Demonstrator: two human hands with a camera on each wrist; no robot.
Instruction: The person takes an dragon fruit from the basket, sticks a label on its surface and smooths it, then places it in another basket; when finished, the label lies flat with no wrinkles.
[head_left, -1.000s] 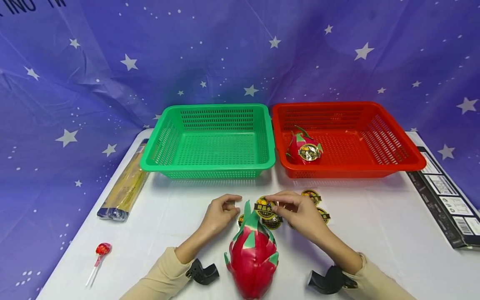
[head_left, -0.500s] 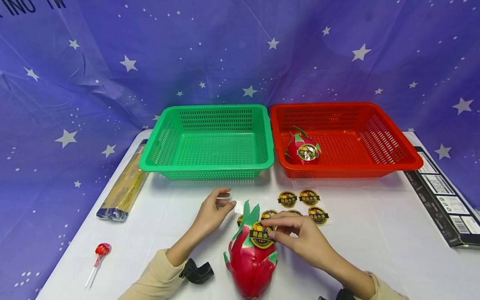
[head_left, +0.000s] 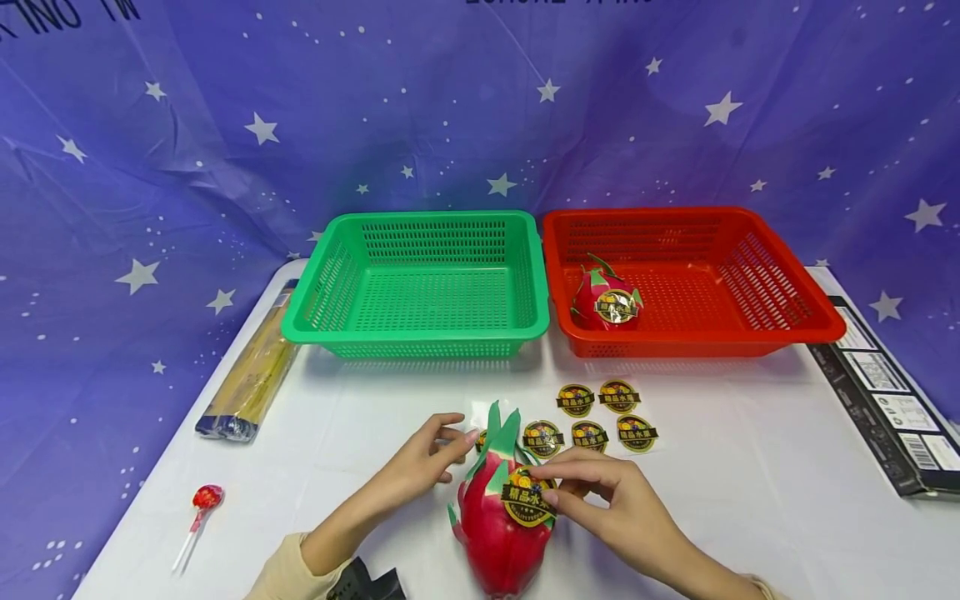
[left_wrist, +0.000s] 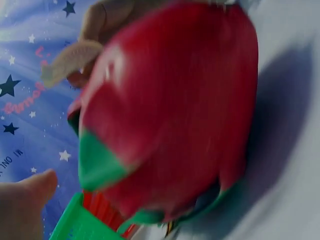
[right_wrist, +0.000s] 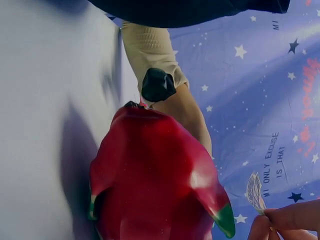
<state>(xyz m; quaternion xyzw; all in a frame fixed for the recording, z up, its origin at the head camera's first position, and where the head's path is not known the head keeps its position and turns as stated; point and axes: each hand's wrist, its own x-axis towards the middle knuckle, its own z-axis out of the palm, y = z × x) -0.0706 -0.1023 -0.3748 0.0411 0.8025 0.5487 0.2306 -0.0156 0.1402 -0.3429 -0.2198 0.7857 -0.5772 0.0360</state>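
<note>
A large red dragon fruit (head_left: 501, 533) with green leaf tips lies on the white table before me. My right hand (head_left: 611, 504) pinches a round black-and-gold sticker (head_left: 527, 497) between thumb and fingers, over the fruit's upper right side. In the right wrist view the sticker (right_wrist: 254, 192) is edge-on and apart from the fruit (right_wrist: 152, 175). My left hand (head_left: 420, 457) holds nothing; its fingers are relaxed, left of the green leaves. The left wrist view shows its thumb (left_wrist: 30, 197) away from the fruit (left_wrist: 175, 110). Several more stickers (head_left: 589, 435) lie on a clear sheet beyond the fruit.
A green basket (head_left: 416, 336) and a red basket (head_left: 705, 336) stand side by side at the back. The red one holds a smaller dragon fruit (head_left: 600, 287) bearing a sticker. At left lie a long packet (head_left: 251, 367) and a lollipop (head_left: 202, 508); a black box (head_left: 892, 400) lies at right.
My right hand has brought the sticker from the sheet toward me, over the fruit. My left hand has moved back from the sheet, then closer to the leaves.
</note>
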